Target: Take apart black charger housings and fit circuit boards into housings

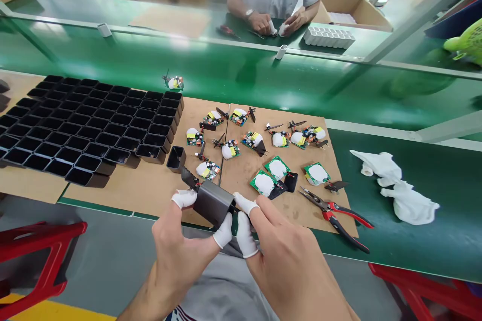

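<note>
My left hand [181,246] and my right hand [278,251] both pinch a small dark grey housing [213,203] just above the near table edge. White finger cots cover the fingertips. A black part [188,176] sticks out of the housing's far end. Just beyond lie several small green circuit boards [263,182] with white pads on brown cardboard [241,170]. One loose black housing [175,158] stands to the left of them.
A large block of empty black housings [86,125] fills the left. Red-handled pliers [335,210] and white cloth gloves [395,185] lie at right. Beyond, on a green conveyor belt [263,75], rides one board assembly [173,82]. Across it, another person handles white parts beside a white tray [329,36]. Red stools [33,256] flank me.
</note>
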A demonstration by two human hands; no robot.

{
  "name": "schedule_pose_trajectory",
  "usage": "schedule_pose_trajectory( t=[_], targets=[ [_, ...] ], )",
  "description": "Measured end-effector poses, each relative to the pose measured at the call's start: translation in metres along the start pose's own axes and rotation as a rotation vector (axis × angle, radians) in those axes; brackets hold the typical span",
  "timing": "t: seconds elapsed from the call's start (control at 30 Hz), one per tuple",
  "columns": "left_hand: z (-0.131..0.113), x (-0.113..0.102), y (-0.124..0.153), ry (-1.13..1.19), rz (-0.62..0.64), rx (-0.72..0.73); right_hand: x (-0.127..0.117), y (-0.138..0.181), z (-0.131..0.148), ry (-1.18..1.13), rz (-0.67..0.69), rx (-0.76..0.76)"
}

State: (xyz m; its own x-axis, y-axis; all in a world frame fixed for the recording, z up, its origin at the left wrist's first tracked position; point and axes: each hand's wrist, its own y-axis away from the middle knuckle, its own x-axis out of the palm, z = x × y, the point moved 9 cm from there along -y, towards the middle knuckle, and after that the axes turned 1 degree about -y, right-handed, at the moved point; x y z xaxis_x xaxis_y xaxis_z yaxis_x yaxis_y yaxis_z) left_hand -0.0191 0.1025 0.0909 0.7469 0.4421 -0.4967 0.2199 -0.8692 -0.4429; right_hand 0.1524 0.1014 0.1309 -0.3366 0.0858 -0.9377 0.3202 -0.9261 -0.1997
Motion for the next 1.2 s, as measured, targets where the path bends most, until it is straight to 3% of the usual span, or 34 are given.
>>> schedule_pose_trajectory(
  t=[0.17,0.27,0.73,1.2],
  targets=[
    [-0.01,-0.007,0.003,-0.116,-0.067,0.181,0.026,0.004,-0.01,-0.284,0.234,0.101],
    [-0.014,-0.008,0.002,-0.153,-0.071,0.235,0.033,0.005,-0.011,-0.384,0.281,0.145],
    [-0.007,-0.016,0.009,-0.233,-0.057,0.306,0.065,0.015,-0.015,-0.692,0.249,0.285],
    [0.0,-0.019,0.011,-0.234,-0.03,0.266,0.062,0.01,-0.01,-0.754,0.182,0.239]
  ],
)
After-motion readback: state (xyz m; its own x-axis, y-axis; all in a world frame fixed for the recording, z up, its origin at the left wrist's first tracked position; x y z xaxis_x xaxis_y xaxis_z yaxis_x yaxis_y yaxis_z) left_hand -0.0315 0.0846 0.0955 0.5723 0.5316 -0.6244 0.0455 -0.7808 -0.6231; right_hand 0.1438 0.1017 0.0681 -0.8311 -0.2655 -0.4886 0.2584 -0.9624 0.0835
